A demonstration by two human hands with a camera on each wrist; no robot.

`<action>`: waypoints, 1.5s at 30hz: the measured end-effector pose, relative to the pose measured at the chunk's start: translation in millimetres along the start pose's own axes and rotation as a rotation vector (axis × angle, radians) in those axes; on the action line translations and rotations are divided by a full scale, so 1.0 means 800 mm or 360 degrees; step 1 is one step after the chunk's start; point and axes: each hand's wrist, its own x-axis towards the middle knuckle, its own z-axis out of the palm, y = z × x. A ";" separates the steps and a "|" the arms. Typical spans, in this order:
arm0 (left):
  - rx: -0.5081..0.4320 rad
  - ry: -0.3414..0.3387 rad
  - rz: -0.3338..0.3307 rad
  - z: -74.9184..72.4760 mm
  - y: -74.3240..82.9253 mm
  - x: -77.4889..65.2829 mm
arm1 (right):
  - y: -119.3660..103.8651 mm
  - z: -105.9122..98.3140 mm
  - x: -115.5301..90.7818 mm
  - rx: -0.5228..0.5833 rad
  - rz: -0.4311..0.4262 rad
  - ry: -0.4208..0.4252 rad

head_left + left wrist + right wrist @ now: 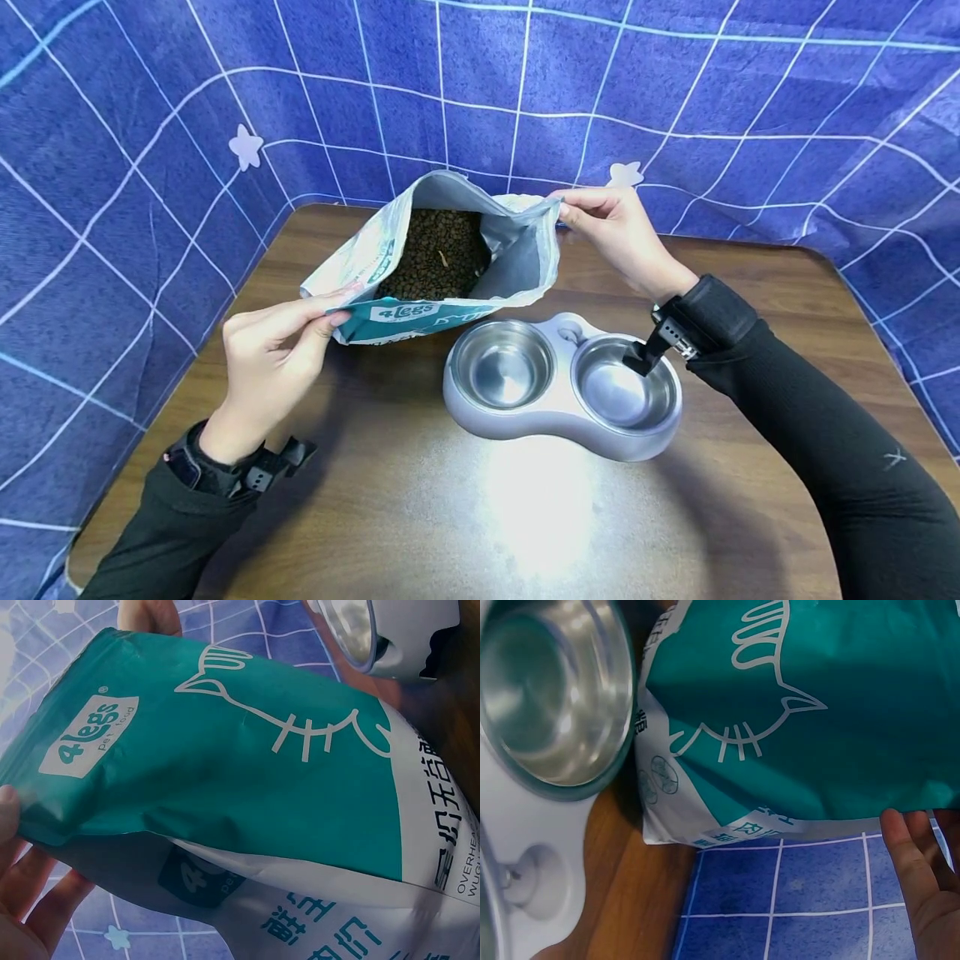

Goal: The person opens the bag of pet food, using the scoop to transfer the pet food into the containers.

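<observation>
Fingers of the left hand (268,354) and right hand (618,237) pinch opposite edges of the 4Legs pet food bag (442,315); its open mouth's long axis runs between them; the double pet bowl (564,408) lies nearside, closer to the right fingers.

Pet-food bag (840,735): top cropped, right wrist view; double bowl (546,814): left side cropped, same view; left hand (21,883): cropped, left wrist view.
</observation>
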 end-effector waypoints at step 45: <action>-0.0171 0.0261 0.0150 0.035 0.016 -0.023 | 0.037 -0.216 -0.232 -0.1740 0.0766 0.0007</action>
